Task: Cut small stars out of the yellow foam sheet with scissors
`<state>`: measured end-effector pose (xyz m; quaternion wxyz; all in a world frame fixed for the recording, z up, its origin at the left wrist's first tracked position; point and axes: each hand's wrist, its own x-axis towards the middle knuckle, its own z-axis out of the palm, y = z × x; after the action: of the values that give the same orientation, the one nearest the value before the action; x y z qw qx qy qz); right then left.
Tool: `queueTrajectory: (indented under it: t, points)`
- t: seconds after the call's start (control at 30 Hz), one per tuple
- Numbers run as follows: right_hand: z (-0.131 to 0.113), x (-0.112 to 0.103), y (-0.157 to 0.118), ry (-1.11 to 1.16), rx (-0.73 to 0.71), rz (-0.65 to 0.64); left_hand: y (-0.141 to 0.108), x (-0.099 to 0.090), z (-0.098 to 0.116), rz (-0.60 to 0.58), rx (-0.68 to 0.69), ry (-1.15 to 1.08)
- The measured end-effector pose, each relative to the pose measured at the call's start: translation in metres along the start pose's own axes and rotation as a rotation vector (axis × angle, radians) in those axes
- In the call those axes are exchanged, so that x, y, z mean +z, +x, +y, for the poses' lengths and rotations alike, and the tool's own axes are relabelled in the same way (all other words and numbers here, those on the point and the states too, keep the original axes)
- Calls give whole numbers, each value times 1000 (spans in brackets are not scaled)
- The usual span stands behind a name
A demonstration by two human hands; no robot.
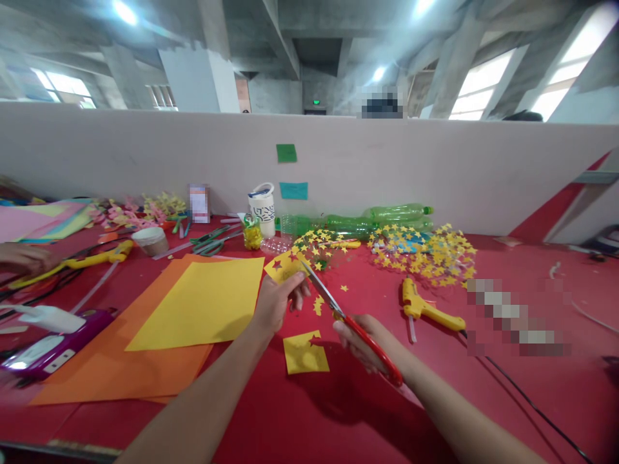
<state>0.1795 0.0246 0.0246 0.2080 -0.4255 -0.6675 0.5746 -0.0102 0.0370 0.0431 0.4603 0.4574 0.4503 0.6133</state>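
Note:
My left hand (280, 299) pinches a small yellow paper piece (285, 269) with star-shaped holes cut in it. Red-handled scissors (365, 338) are in my right hand (362, 341), their blades pointing up and left to the paper's right edge. Just below, a second yellow square (305, 354) with a star-shaped hole lies on the red table. Between them sits a yellow paper scrap (318, 305), and a loose yellow star (343, 288) rests nearby. Larger yellow sheets (203, 306) on orange sheets (120, 361) lie to the left of my hands.
Many yellow stars (435, 254) are heaped at the back right, before green plastic bottles (399, 213). A yellow glue gun (428, 306) with a black cord lies right. At left are a purple power strip (58, 348) and another person's hand (26, 259). A white partition (387, 164) stands behind.

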Motion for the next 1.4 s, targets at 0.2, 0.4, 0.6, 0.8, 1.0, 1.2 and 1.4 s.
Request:
queueTrajectory:
  t: [0.2,0.4,0.6,0.8,1.0,1.2,1.4]
  points:
    - [1,-1,0,-5,-11,0,0,0,-1,-9,35,-20]
    - [-2,0,0,-20,-6,10,-1,1,1,0,19,7]
    - [-4,-1,0,-47,16,12,0,0,-1,7,30,-2]
    - [2,-3,3,-32,8,19,1,-1,-4,-12,56,-62]
    - [2,-1,2,-18,-10,34,-1,0,-4,0,157,-20]
    - [-7,2,-3,42,-12,7,-8,5,-5,-17,190,74]
    - [-8,6,-4,74,-41,-1,-12,12,-12,94,53,147]
